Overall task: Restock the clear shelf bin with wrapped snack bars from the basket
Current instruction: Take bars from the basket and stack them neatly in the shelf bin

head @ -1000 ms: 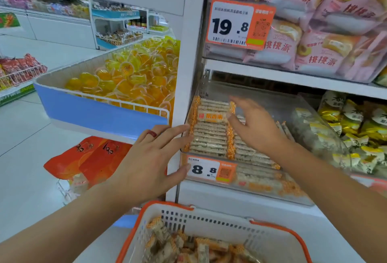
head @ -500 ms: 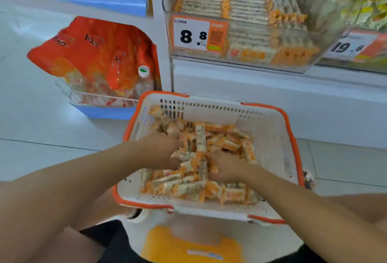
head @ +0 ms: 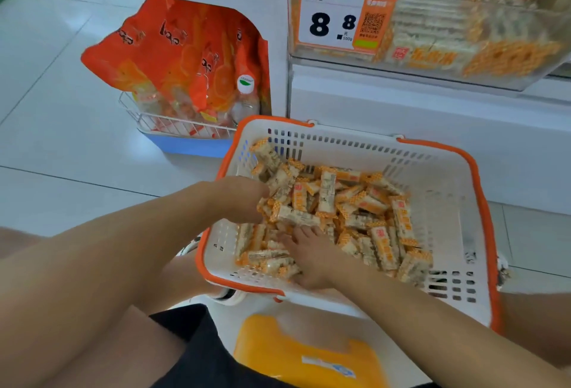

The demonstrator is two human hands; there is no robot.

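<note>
Reaching down into the basket (head: 445, 177), both hands are lying among the wrapped snack bars (head: 355, 202) heaped inside it. The left hand (head: 239, 199) is sitting at the near-left side of the heap with its fingers buried in the bars, so whether it is grasping any cannot be told. The right hand (head: 312, 256) is resting palm-down on the front of the heap, its fingers pushed in among the wrappers; whether it is gripping anything is also unclear. The basket, white with an orange rim, is standing on the pale floor (head: 61, 171) in front of the shelf unit. Above it, the clear bin (head: 509, 78) is sitting on the shelf, holding stacked bars behind an orange price tag (head: 336, 20) reading 8.8. To the left, orange bags (head: 185, 54) are leaning in a wire rack (head: 173, 128). A yellow stool (head: 309, 353) is showing below the basket.
</note>
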